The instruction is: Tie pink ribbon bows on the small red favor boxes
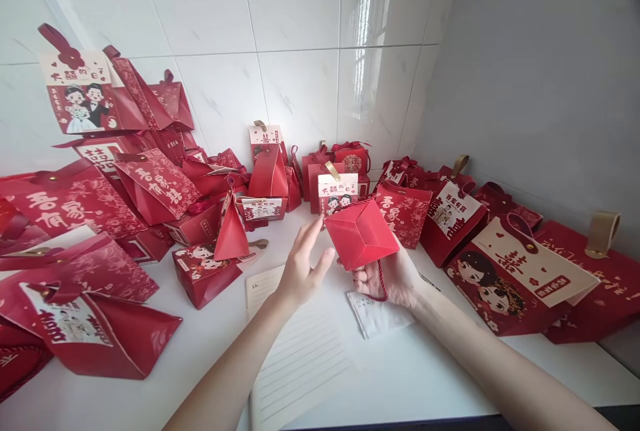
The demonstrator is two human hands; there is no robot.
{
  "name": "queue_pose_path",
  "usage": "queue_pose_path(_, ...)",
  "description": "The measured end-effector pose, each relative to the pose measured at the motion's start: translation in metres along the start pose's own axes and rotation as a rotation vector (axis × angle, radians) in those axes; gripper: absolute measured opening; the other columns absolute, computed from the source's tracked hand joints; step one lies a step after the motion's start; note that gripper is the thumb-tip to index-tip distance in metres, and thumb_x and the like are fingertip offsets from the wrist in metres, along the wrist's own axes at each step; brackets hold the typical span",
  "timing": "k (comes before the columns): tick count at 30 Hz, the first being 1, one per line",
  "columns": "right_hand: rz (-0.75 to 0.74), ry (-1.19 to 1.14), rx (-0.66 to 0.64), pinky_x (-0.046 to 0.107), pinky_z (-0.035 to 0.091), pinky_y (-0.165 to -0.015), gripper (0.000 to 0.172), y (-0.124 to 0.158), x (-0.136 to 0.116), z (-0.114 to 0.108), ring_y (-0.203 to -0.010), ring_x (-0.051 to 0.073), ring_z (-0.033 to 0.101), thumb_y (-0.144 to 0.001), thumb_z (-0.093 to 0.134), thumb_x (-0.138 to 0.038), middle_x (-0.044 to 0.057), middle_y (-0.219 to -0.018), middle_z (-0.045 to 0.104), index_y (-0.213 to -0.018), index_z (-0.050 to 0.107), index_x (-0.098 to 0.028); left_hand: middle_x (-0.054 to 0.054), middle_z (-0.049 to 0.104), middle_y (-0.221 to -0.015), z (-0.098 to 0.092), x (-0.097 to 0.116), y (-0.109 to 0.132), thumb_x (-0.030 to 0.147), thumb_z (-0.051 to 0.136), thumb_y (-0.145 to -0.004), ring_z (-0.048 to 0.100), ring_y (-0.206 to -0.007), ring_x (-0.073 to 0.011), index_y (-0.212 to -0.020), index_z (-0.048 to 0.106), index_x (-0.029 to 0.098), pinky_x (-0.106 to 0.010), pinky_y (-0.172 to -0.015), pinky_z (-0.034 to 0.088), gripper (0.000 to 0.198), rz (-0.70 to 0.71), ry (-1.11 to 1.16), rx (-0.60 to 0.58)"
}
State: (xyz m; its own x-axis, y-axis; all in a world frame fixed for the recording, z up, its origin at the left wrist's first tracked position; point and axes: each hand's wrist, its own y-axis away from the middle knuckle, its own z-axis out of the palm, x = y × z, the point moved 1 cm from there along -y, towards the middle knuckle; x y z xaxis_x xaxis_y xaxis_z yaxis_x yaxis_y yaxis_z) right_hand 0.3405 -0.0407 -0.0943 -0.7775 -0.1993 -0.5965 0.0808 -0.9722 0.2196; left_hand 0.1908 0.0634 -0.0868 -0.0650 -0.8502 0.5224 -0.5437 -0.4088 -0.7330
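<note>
My right hand holds a small red paper box above the white table, its folded bottom turned towards me. A red cord hangs from it across my palm. My left hand is beside the box's left edge, fingers stretched out and apart, fingertips close to the box but holding nothing. Below my hands lie a lined notepad and a small white paper slip.
Red gift boxes and bags crowd the white table: a tall pile at left, several small boxes along the tiled wall, larger flat bags at right. The table's front edge runs along the bottom right.
</note>
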Motion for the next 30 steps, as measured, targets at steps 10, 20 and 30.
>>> queue_pose_path(10,0.003,0.019,0.044,0.031,0.046,-0.064,0.055,-0.0003,-0.0001,-0.0012,-0.056,0.017,0.057,-0.084,0.03,-0.063,0.009,-0.072,0.063,-0.091,0.055,-0.014,-0.011,0.052,-0.117,-0.0005,-0.0037,-0.0007,0.032,0.053,-0.085,0.054,-0.106,-0.0201,-0.132,0.036,0.023,-0.038,-0.09,0.048,0.051,0.045,-0.075,0.03)
queue_pose_path(20,-0.04,0.035,0.058,0.034,0.047,-0.065,0.063,0.002,-0.0011,0.0,-0.056,0.017,0.059,-0.081,0.029,-0.071,0.007,-0.072,0.064,-0.095,0.056,-0.016,-0.01,0.054,-0.11,-0.001,-0.001,-0.0014,0.034,0.058,-0.082,0.056,-0.097,-0.0188,-0.129,0.037,0.024,-0.036,-0.083,0.049,0.053,0.069,-0.072,0.057)
queue_pose_path(30,-0.047,0.048,0.038,0.034,0.048,-0.064,0.062,0.0034,-0.0022,0.0035,-0.059,0.018,0.061,-0.082,0.026,-0.071,0.009,-0.08,0.066,-0.095,0.054,-0.017,-0.01,0.054,-0.112,-0.0006,-0.0014,-0.0007,0.034,0.058,-0.082,0.056,-0.097,-0.0182,-0.129,0.038,0.023,-0.035,-0.084,0.049,0.053,0.063,-0.073,0.055)
